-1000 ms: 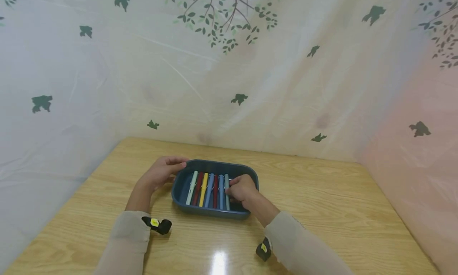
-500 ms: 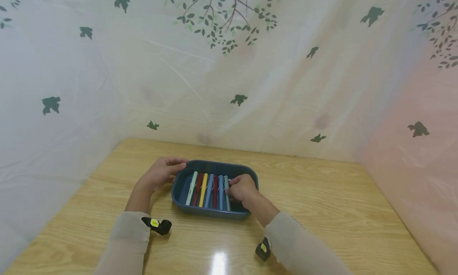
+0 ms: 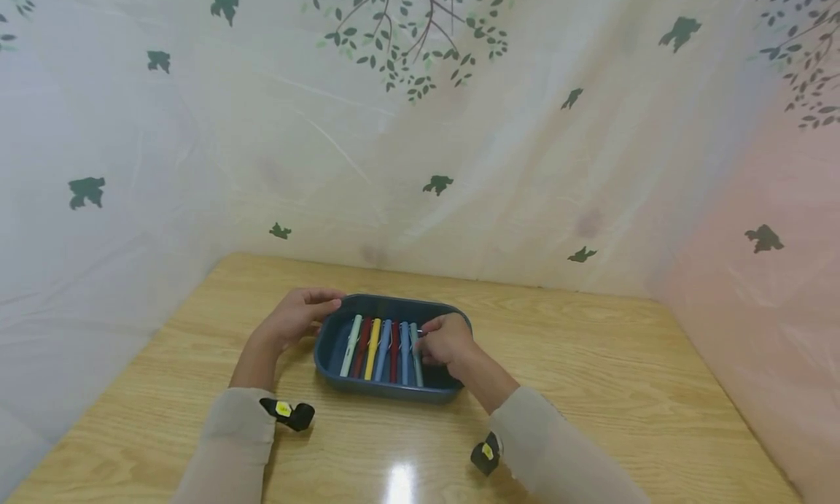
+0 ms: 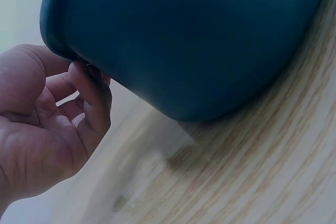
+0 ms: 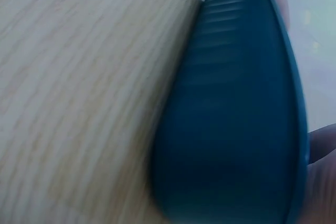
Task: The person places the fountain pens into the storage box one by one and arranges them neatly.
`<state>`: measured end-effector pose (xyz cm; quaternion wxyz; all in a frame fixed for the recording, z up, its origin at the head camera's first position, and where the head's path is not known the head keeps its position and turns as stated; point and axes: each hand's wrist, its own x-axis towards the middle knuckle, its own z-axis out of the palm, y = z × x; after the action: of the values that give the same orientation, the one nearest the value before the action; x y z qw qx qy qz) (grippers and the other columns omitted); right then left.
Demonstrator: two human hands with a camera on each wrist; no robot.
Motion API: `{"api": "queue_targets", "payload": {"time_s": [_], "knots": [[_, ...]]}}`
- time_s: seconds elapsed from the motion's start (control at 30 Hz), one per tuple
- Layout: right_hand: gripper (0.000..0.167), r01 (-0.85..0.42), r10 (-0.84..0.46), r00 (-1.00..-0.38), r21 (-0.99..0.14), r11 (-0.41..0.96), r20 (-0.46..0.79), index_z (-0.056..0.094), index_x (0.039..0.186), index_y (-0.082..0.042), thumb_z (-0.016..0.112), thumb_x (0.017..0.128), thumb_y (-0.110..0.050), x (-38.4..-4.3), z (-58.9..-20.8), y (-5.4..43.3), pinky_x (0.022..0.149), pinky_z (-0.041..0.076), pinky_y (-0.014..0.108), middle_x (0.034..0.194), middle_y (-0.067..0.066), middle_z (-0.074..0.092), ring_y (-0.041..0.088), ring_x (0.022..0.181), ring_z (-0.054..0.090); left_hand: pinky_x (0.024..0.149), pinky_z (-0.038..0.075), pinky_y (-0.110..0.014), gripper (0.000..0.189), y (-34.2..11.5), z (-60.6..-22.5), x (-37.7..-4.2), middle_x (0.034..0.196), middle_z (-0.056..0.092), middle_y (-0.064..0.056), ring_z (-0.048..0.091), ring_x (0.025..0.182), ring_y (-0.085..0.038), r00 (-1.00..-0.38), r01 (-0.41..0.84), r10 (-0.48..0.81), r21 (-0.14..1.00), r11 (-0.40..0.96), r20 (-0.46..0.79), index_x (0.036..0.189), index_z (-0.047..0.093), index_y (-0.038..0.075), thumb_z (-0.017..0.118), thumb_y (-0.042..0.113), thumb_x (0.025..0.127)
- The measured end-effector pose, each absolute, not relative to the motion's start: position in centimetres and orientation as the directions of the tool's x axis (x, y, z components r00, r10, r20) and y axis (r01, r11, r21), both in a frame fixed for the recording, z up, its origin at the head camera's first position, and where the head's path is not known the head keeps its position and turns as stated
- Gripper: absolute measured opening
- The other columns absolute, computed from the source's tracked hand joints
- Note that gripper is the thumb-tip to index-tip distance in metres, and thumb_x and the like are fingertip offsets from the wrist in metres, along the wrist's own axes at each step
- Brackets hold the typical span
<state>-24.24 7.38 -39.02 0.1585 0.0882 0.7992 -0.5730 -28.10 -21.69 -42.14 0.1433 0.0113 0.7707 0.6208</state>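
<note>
A dark blue plastic tray with rounded corners stands on the wooden table. Several clip pens lie side by side in it: a mint one at the left, then dark red, yellow, blue, dark red, blue, and a grey-green pen at the right. My left hand grips the tray's left end, thumb at the rim and fingers bent against the outer wall in the left wrist view. Inside the tray's right part, my right hand pinches the grey-green pen, its fingertips partly hidden.
The wooden table stretches out around the tray. Behind it hangs a pale curtain printed with leaves and birds. Small black cameras are strapped to both wrists. The right wrist view shows mostly the tray's ribbed outer wall.
My right hand has shifted slightly up and away, and the grey-green pen leans a little more. The left hand stays at the tray's end.
</note>
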Motion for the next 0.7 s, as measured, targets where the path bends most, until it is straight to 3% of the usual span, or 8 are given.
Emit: {"api": "queue_targets", "payload": {"time_s": [0.37, 0.7], "knots": [[0.029, 0.319, -0.076, -0.933, -0.905, 0.281, -0.353, 0.062, 0.125, 0.007, 0.064, 0.096, 0.005, -24.7, -37.1, 8.2, 0.073, 0.060, 0.034, 0.105, 0.018, 0.068, 0.030, 0.093, 0.068, 0.089, 0.053, -0.038, 0.041, -21.5, -42.2, -28.1, 0.129, 0.066, -0.012, 0.062, 0.107, -0.025, -0.961, -0.154, 0.191, 0.961, 0.231, -0.200, 0.138, 0.062, 0.005, 0.062, 0.028, 0.104], [0.032, 0.288, -0.084, -0.947, -0.936, 0.202, -0.310, 0.063, 0.127, 0.006, 0.065, 0.096, 0.004, -24.7, -35.3, 9.3, 0.075, 0.060, 0.033, 0.106, 0.018, 0.067, 0.026, 0.088, 0.064, 0.086, 0.053, -0.036, 0.043, -21.5, -42.2, -28.1, 0.125, 0.067, -0.013, 0.063, 0.102, -0.023, -0.961, -0.151, 0.191, 0.960, 0.237, -0.199, 0.137, 0.062, 0.002, 0.064, 0.029, 0.103]]}}
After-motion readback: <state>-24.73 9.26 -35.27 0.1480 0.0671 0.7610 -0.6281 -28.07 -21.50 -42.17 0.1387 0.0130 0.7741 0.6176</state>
